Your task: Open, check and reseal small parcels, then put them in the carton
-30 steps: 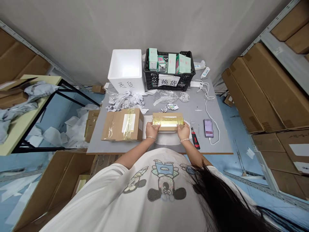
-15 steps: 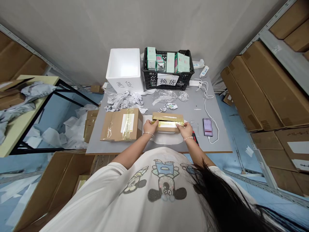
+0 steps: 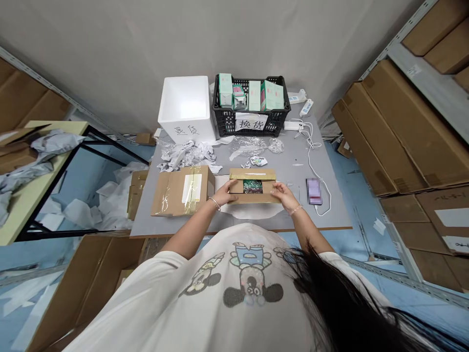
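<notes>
A small cardboard box (image 3: 252,198) lies in front of me with its long top flaps spread apart. Through the gap shows something green in bubble wrap (image 3: 252,186); its kind I cannot make out. My left hand (image 3: 223,193) is closed on the box's left end, thumb near the front flap. At the right end, my right hand (image 3: 285,196) grips the box by its edge and flap. White paper (image 3: 252,211) lies beneath the box. Left of it sits a larger taped cardboard box (image 3: 170,190) with a white label.
Behind stand a white foam box (image 3: 186,105) and a black crate (image 3: 223,124) of green-and-white cartons (image 3: 273,96). Crumpled wrapping (image 3: 186,155) and clear plastic (image 3: 249,145) lie on the grey table (image 3: 157,229). At right is a phone (image 3: 314,191) on a white cable (image 3: 310,159).
The small box's taped flaps have been pulled apart, baring the bubble-wrapped contents. My hands have moved outward to its two ends. The red-and-black tool by my right wrist is out of sight now.
</notes>
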Tool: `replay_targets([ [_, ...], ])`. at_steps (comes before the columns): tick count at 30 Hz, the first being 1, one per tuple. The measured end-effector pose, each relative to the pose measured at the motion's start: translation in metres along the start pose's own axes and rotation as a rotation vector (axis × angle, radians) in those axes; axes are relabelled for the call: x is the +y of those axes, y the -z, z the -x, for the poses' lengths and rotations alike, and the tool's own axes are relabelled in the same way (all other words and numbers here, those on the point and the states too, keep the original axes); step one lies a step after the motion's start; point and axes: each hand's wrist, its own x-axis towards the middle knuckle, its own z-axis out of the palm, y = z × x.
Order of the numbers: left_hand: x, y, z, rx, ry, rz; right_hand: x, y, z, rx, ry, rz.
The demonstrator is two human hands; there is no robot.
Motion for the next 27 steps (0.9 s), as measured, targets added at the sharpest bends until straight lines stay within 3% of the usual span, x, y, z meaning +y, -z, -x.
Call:
replay_targets([
  [3, -0.01, -0.004, 0.014, -0.014, -0.11, -0.3, 0.015, -0.001, 0.011, -0.074, 0.136, 0.209],
  [7, -0.019, -0.01, 0.018, 0.055, -0.113, -0.503, 0.017, -0.008, 0.014, -0.067, 0.143, 0.602],
  [13, -0.021, 0.022, -0.017, 0.096, -0.22, -0.591, -0.014, 0.01, -0.015, -0.083, 0.12, 0.942],
  [18, -0.01, 0.039, -0.048, 0.057, -0.246, -0.527, -0.033, 0.023, -0.035, -0.153, 0.107, 1.01],
  [22, 0.007, 0.016, -0.064, 0.051, -0.094, -0.448, -0.04, -0.001, -0.043, -0.122, -0.028, 0.952],
  [27, 0.026, -0.028, -0.068, 0.222, 0.136, -0.529, -0.046, -0.059, -0.04, 0.168, -0.199, 1.079],
])
